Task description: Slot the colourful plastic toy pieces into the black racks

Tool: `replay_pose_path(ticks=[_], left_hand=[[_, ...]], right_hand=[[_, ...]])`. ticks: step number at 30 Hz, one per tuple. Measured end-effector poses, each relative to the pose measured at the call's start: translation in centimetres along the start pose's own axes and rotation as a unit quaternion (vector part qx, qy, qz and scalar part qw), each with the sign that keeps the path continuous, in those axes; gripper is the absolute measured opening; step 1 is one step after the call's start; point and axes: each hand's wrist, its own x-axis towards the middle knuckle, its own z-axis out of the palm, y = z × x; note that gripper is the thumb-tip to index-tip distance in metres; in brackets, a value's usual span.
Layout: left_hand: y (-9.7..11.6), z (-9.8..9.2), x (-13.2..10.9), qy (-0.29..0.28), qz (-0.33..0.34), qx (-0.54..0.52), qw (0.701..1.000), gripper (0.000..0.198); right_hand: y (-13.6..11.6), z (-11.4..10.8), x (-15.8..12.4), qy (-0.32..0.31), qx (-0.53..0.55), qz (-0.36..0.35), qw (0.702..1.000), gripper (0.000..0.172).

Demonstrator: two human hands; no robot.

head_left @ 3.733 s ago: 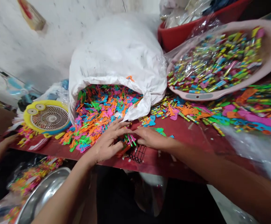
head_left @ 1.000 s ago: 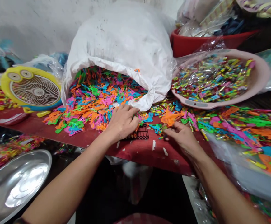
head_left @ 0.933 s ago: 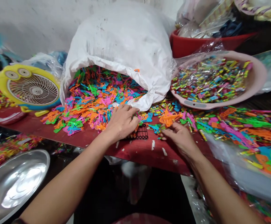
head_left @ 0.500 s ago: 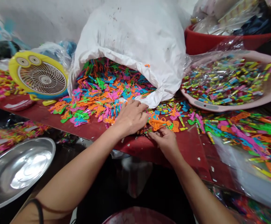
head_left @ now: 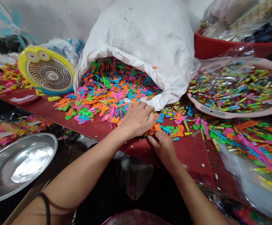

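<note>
A big white sack (head_left: 145, 37) lies open on the red table (head_left: 192, 153), spilling small neon plastic pieces (head_left: 107, 90) in orange, pink, blue and green. My left hand (head_left: 138, 118) rests palm down at the sack's mouth, fingers curled over a bundle of those pieces. My right hand (head_left: 162, 145) sits just beside it at the table's front edge, fingers pinched on an orange plastic piece (head_left: 155, 127) that pokes out between the two hands.
A pink basin (head_left: 222, 113) of small coloured tubes stands right, a red tub (head_left: 210, 47) behind it. A yellow desk fan (head_left: 47, 71) stands left. A steel bowl (head_left: 18, 165) sits low left. More plastic pieces (head_left: 243, 137) lie in clear plastic on the right.
My right hand has come in from the right pile with an orange piece and now meets my left hand. The black grid piece by my left hand is now hidden.
</note>
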Motion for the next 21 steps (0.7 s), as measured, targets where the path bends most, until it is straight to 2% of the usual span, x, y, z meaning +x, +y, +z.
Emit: replay_pose_path(ticks=[4, 8, 10, 15, 18, 21], left_hand=[[0.1, -0.3, -0.1, -0.004, 0.006, -0.014, 1.000, 0.045], [-0.1, -0.4, -0.2, -0.013, 0.024, -0.023, 0.999, 0.060], [-0.1, -0.4, -0.2, -0.017, 0.030, -0.014, 0.999, 0.065], [0.0, 0.0, 0.1, -0.025, 0.024, 0.017, 0.999, 0.054], [0.1, 0.0, 0.1, -0.026, 0.025, 0.015, 0.999, 0.053], [0.1, 0.0, 0.1, -0.023, 0.021, 0.010, 0.999, 0.055]], right_hand=[[0.2, -0.2, 0.4, -0.030, -0.057, -0.046, 0.997, 0.019], [0.4, -0.3, 1.3, -0.105, -0.102, -0.030, 0.989, 0.021], [0.6, -0.2, 1.5, -0.118, -0.111, -0.025, 0.986, 0.024], [1.0, -0.1, 1.5, -0.099, -0.104, -0.048, 0.989, 0.028], [1.1, -0.7, 2.0, -0.135, -0.088, -0.053, 0.985, 0.023], [1.0, -1.1, 2.7, -0.183, -0.089, -0.024, 0.979, 0.018]])
